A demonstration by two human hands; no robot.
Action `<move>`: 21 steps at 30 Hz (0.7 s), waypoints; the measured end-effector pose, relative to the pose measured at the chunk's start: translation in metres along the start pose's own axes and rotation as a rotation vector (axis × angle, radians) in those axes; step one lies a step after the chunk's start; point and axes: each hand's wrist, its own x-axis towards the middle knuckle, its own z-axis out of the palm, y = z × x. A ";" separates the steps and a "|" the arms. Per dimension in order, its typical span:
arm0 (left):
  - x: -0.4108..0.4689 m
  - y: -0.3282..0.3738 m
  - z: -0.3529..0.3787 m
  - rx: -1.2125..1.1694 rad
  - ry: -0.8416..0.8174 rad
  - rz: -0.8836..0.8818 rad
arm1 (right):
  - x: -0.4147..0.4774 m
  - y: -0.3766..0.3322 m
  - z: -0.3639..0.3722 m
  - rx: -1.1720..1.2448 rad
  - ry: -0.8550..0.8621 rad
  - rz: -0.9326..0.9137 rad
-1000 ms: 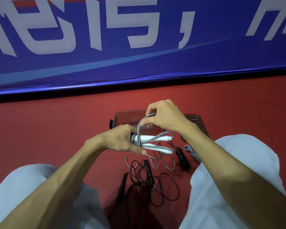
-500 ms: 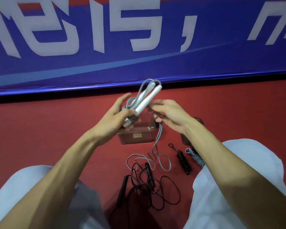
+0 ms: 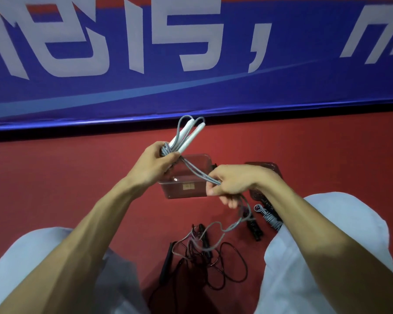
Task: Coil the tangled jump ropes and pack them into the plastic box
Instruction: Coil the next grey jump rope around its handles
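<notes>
In the head view we see the left hand [image 3: 154, 164] curled around the white handles [image 3: 191, 138] of the grey jump rope [image 3: 197, 172], up above the plastic box [image 3: 179, 193] on the red floor [image 3: 66, 177]. The right hand [image 3: 232, 184] pinches its cord tight. The black jump rope [image 3: 166, 261] lies tangled on the floor, nearer to us.

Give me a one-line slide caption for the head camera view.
Left hand grips the white-handled grey jump rope while the right hand holds its cord taut over the plastic box.
</notes>
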 end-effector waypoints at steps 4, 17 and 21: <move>0.004 -0.008 -0.005 0.211 0.029 0.005 | -0.005 -0.002 -0.006 -0.282 0.118 -0.176; -0.004 -0.020 0.006 0.972 -0.451 0.148 | 0.007 -0.008 0.012 -0.496 0.790 -0.635; -0.008 -0.014 0.009 0.924 -0.483 0.200 | 0.010 -0.004 0.007 -0.348 0.954 -0.456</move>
